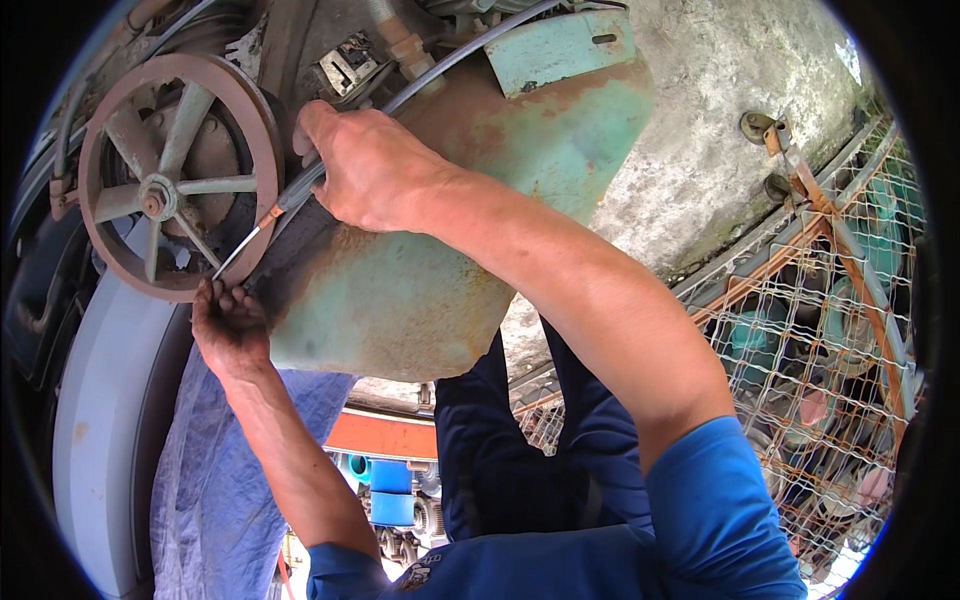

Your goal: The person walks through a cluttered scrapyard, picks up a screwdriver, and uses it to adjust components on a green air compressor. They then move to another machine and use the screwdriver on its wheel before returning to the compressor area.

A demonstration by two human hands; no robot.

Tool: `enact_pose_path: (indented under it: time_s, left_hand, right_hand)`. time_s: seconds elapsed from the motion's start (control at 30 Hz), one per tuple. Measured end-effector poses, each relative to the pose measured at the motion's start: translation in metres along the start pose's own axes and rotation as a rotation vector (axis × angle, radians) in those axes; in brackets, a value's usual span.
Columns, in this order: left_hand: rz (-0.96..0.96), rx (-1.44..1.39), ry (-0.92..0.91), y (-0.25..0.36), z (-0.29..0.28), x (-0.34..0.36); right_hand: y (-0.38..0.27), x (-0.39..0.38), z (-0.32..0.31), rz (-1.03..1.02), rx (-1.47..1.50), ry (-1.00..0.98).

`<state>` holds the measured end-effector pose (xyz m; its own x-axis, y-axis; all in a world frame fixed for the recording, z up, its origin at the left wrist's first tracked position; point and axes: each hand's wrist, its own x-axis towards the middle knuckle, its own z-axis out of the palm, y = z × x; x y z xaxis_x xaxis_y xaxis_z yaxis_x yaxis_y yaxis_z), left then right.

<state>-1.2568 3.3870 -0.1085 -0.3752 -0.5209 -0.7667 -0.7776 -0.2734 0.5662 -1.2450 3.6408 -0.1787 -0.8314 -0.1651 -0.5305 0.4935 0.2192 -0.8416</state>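
A grey cable (440, 68) slants down from the upper middle to an orange-brown section (271, 216) and a thin pale end (238, 254). My right hand (368, 168) is wrapped round its grey part, just above the orange-brown section. At the tip of the thin end, the blackened fingers of my left hand (230, 325) are pinched together. Right beside this end stands a spoked pulley wheel (268, 150) with a brown rim and a bolt at its hub; the end crosses the rim's lower right.
Below my right forearm spreads a worn green metal sheet (400, 300). A pale green slotted bracket (562, 52) sits above it. A rusty wire-mesh cage (800, 330) stands at the right, by a rough grey surface (720, 110). A curved grey panel (105, 430) and blue sheeting (215, 470) lie lower left.
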Motion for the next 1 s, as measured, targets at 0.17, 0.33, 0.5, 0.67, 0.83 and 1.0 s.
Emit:
enact_pose_path:
  time_s: [0.17, 0.33, 0.5, 0.67, 0.83, 1.0]
  left_hand:
    - [-0.007, -0.036, 0.031, -0.002, 0.005, -0.003]
    - [0.015, -0.066, 0.088, -0.012, 0.006, -0.006]
    - [0.052, -0.065, 0.174, -0.019, 0.027, -0.014]
    - [0.066, -0.085, 0.116, -0.023, 0.027, -0.013]
    - [0.111, -0.180, 0.072, -0.032, 0.030, -0.007]
    - [0.069, -0.337, 0.015, -0.030, 0.031, -0.008]
  right_hand:
    - [-0.005, 0.000, -0.002, 0.017, -0.022, -0.009]
    - [-0.010, -0.003, -0.003, 0.030, -0.070, 0.019]
    - [0.004, -0.006, -0.004, 0.002, -0.094, 0.050]
    - [0.008, -0.007, -0.005, -0.021, -0.089, 0.065]
    - [0.022, -0.001, -0.017, -0.051, -0.150, 0.076]
    - [0.017, 0.000, -0.029, -0.047, -0.116, 0.064]
